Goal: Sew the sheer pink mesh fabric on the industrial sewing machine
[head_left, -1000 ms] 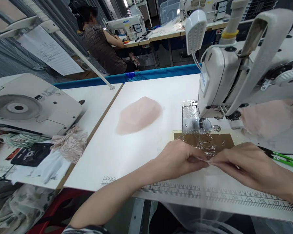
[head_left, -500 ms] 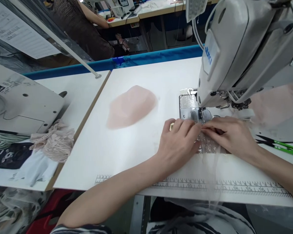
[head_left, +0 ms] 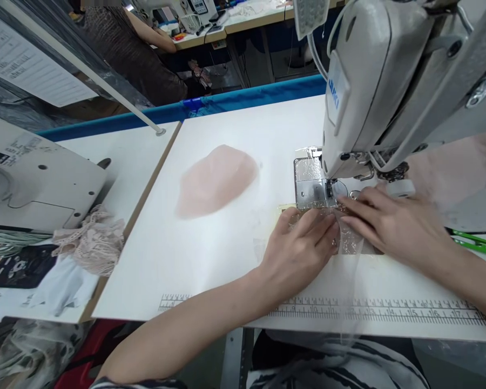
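Note:
A white Juki sewing machine (head_left: 372, 81) stands on the white table (head_left: 210, 259). My left hand (head_left: 299, 251) lies flat with its fingers stretched over a sheer, nearly clear strip of fabric (head_left: 350, 275) just in front of the needle plate (head_left: 311, 186). My right hand (head_left: 389, 224) rests on the same strip, fingers extended toward the presser foot (head_left: 331, 192). The sheer strip runs back over the table's front edge toward me. A brown patch under my hands is mostly hidden.
A pink fabric piece (head_left: 218, 181) lies left of the machine. More pink fabric (head_left: 453, 170) sits behind the machine arm. Green-handled scissors (head_left: 476, 243) lie at right. Beige lace (head_left: 91, 246) and another machine (head_left: 28, 178) are at left. A person (head_left: 133, 48) sits at a far table.
Both hands moved forward from the table's front part up to the needle plate with the sheer strip, then the left hand slid slightly back and flattened. My head tilted lower.

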`<state>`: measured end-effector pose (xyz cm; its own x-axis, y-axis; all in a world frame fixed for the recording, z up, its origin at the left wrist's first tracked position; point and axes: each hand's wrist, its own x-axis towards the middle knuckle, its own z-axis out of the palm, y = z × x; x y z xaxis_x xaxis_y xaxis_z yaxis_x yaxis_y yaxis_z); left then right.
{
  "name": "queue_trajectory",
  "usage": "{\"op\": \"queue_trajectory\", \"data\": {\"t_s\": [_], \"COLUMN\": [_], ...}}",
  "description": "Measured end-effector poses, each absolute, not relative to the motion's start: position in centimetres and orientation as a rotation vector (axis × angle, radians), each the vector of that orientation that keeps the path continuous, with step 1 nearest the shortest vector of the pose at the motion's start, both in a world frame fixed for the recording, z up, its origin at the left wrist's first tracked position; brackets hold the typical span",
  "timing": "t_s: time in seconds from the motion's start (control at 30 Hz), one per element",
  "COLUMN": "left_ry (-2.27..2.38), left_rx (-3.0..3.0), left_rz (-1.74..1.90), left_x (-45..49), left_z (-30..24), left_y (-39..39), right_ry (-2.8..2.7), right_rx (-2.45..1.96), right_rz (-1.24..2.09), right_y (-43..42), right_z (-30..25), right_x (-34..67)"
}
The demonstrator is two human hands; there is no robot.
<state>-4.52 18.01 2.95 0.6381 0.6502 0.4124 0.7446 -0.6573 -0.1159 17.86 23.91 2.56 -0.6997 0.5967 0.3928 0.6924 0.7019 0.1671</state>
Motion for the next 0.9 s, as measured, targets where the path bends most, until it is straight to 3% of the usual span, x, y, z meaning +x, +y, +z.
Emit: {"op": "queue_trajectory", "data": {"t_s": [0.1,0.5,0.9], "left_ry": [-1.164,-1.136,-1.159], "left_rx": [-2.605,-2.641,-2.638], "left_rz": [-0.505,-0.524,-0.5], "left_x": [-4.7,-4.4,-4.5], "left_z": [2.8,2.9,2.7], "left_y": [18.6,18.6,18.7], "right_ry": [-2.544,-2.63,-2.562], "right_rx": [-1.122,-0.944,-1.11], "right_rz": [-0.686,-0.357,-0.612], "right_y": [23.9,23.2,23.3], "right_z": [3.6,2.4,3.8], "right_x": [18.8,16.6,18.5]}}
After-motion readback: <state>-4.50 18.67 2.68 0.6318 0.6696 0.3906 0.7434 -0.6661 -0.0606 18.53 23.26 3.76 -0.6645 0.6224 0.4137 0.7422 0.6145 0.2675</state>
